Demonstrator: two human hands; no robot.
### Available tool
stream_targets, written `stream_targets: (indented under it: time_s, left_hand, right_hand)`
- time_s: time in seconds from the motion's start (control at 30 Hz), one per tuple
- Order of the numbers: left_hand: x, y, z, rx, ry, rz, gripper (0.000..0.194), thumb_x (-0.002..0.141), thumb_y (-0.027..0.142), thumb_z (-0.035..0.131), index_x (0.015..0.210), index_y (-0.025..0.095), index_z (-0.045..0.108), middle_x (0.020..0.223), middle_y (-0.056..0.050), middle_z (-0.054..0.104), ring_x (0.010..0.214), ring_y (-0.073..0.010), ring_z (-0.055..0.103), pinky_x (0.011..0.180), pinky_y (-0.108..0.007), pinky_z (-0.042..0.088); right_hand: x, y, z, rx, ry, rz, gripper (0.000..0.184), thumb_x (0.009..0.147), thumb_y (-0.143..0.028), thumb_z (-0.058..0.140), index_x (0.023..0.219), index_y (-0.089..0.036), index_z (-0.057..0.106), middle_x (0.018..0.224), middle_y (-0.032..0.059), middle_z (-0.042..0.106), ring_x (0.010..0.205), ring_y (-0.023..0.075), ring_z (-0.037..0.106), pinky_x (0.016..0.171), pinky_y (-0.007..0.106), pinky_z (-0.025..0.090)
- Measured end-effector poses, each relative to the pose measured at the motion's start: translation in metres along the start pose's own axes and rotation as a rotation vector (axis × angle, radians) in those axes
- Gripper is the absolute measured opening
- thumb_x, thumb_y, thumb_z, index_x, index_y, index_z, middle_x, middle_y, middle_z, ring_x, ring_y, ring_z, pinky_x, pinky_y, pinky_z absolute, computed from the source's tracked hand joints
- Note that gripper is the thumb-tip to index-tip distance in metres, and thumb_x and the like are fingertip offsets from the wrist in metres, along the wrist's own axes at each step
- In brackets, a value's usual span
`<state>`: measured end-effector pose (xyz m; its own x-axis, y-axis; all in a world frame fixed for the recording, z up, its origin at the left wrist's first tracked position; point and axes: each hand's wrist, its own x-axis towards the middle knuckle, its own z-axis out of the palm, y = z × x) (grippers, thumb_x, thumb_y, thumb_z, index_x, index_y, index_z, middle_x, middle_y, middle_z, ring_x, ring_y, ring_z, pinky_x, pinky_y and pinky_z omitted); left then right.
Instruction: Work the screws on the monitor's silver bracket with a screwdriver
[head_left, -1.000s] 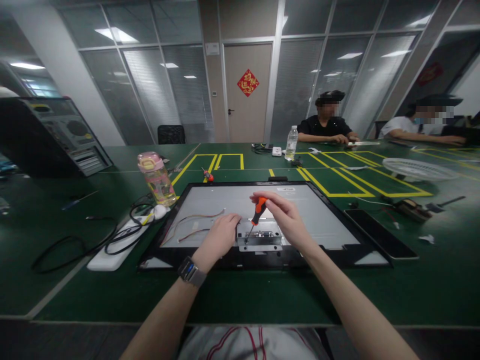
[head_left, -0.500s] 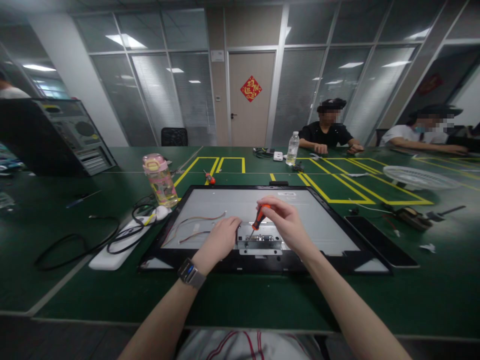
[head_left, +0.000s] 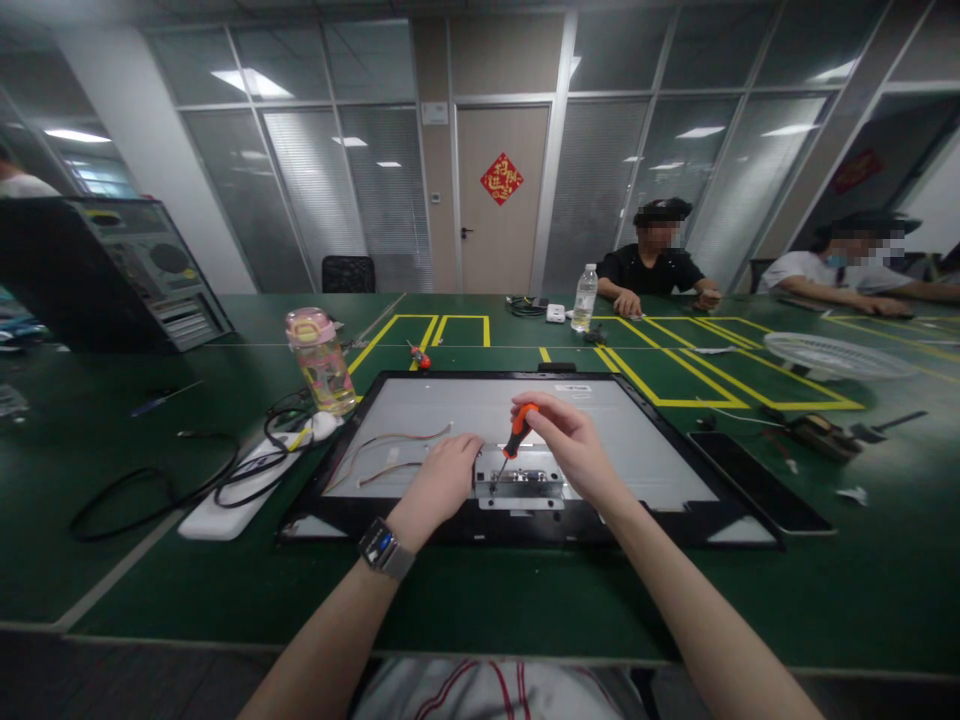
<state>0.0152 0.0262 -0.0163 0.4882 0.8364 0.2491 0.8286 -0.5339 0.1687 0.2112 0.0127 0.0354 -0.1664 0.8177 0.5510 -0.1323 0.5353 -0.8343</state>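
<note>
A screwdriver with an orange and black handle is pinched in my right hand. It tilts, and its tip points down into a metal bracket that has a row of connector ports. My left hand is closed at the bracket's left edge; its fingertips are partly hidden. Under both hands a flat display panel with a grey back and black frame lies on the green table. Thin wires run across the panel to the left of the bracket.
Left of the panel are a white power strip with black cables and a pink-lidded bottle. A black phone-like slab lies to the right. Farther off stand a computer case and a water bottle. Two people sit at the far right.
My hands, the screwdriver and the bracket stay nearly in place. Across the table, the hands of the seated people have shifted slightly.
</note>
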Motion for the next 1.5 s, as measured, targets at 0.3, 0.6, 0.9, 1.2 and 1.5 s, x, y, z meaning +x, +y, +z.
stream_targets:
  time_s: [0.3,0.6,0.9,1.2,1.5]
  left_hand:
    - [0.0,0.001,-0.002,-0.045,-0.003,-0.01,0.045,0.085,0.0,0.037,0.125,0.015,0.052,0.127,-0.012,0.059,0.119,-0.0227,0.054,0.104,-0.039,0.038]
    - [0.009,-0.008,0.005,-0.605,0.104,-0.224,0.049,0.073,-0.002,0.038,0.111,0.013,0.065,0.119,-0.011,0.066,0.116,-0.0208,0.058,0.107,-0.04,0.038]
    - [0.012,-0.016,-0.006,-0.905,0.143,-0.37,0.042,0.085,0.016,0.037,0.12,0.008,0.06,0.121,-0.017,0.066,0.115,-0.0232,0.062,0.096,-0.039,0.049]
    - [-0.005,-0.005,-0.019,-0.589,-0.188,0.0,0.07,0.072,0.019,0.059,0.139,0.014,0.042,0.145,-0.014,0.044,0.133,-0.0258,0.042,0.111,-0.04,0.033]
    - [-0.012,0.002,-0.015,-0.254,-0.052,0.0,0.069,0.076,0.026,0.057,0.142,0.015,0.039,0.143,-0.014,0.046,0.131,-0.0281,0.043,0.112,-0.041,0.031]
  right_hand:
    - [-0.002,-0.001,-0.003,-0.015,-0.068,-0.022,0.027,0.092,-0.036,0.055,0.117,-0.029,0.066,0.108,0.005,0.071,0.103,0.0208,0.065,0.096,0.043,0.05]
    - [0.0,0.001,0.0,-0.092,0.042,-0.008,0.027,0.086,-0.036,0.064,0.111,-0.028,0.068,0.1,0.0039,0.073,0.094,0.0198,0.068,0.09,0.04,0.054]
    - [0.001,0.001,-0.001,-0.172,0.122,-0.076,0.019,0.085,-0.038,0.065,0.1,-0.028,0.071,0.098,0.0036,0.07,0.086,0.0187,0.067,0.078,0.034,0.057]
    - [-0.001,-0.004,0.001,-0.136,0.016,-0.073,0.026,0.093,-0.038,0.053,0.115,-0.027,0.063,0.1,0.0058,0.071,0.097,0.0212,0.067,0.088,0.041,0.054]
    - [-0.001,-0.002,0.002,-0.178,0.06,-0.077,0.021,0.087,-0.034,0.063,0.105,-0.027,0.069,0.091,0.0024,0.065,0.082,0.0171,0.064,0.078,0.033,0.054]
